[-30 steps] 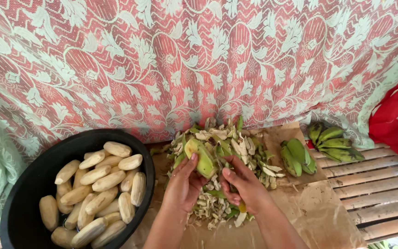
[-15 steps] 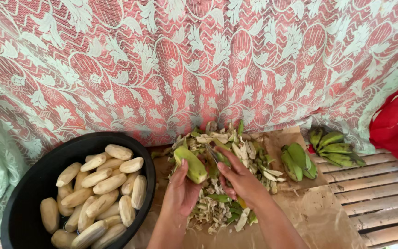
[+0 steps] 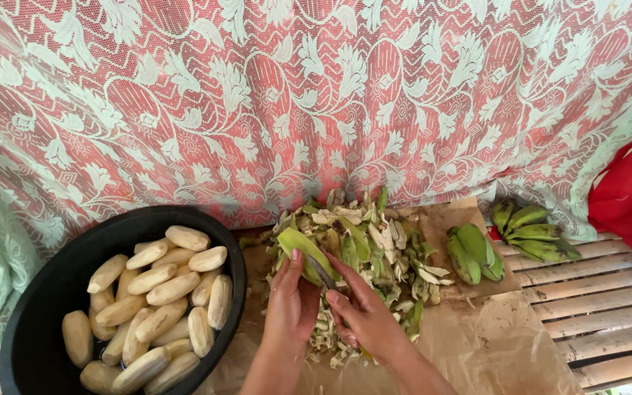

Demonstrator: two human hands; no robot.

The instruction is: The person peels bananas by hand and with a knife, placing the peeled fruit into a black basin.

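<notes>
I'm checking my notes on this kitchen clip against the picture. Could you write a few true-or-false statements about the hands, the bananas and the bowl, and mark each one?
1. The left hand holds a green unpeeled banana over the pile of green and pale banana peelings. True.
2. The round black bowl is filled with green unpeeled bananas. False: it holds pale peeled bananas.
3. The right hand works a small knife blade against the held banana. True.
4. The spare green bananas lie left of the bowl. False: they lie to the right of the peelings, on the brown paper and wooden slats.
5. A red and white lace-patterned cloth hangs behind the work. True.
</notes>
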